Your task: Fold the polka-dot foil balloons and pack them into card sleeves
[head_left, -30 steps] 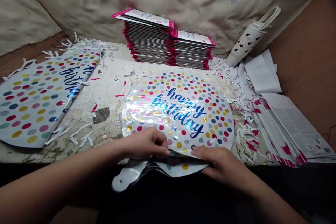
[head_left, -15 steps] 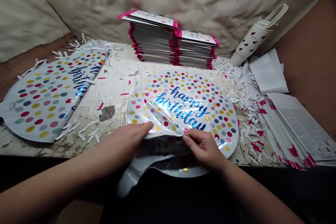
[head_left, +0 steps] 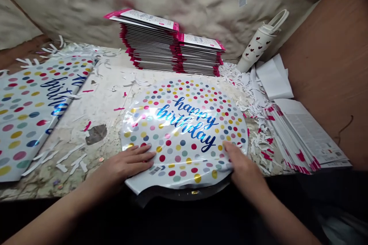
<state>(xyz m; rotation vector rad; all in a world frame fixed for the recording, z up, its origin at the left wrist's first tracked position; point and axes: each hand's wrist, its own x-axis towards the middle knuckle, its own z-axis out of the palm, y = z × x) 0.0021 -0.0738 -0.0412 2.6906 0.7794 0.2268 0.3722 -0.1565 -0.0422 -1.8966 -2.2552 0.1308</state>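
A flat round foil balloon [head_left: 178, 153] lies in front of me, white with coloured dots and "happy birthday" in blue. Its near edge hangs a little over the table's front, and a darker layer shows beneath it. My left hand [head_left: 126, 164] rests flat on the balloon's left part, fingers stretched out. At the right edge, my right hand [head_left: 243, 168] pinches the foil, thumb on top and the other fingers mostly hidden. A second dotted balloon [head_left: 25, 122], folded over, lies at the left and runs out of view.
Two stacks of pink-edged packets [head_left: 152, 51] stand against the back wall. A white tumbler with hearts [head_left: 255, 46] leans at the back right. White paper strips [head_left: 238, 84] litter the table. Printed cards [head_left: 304, 138] lie fanned at the right, with white sheets [head_left: 274, 76] behind.
The balloon's near part, lifted and folded back before, now lies spread out towards me. My left hand has flattened onto it, and my right hand has moved to its right edge. The view has shifted right.
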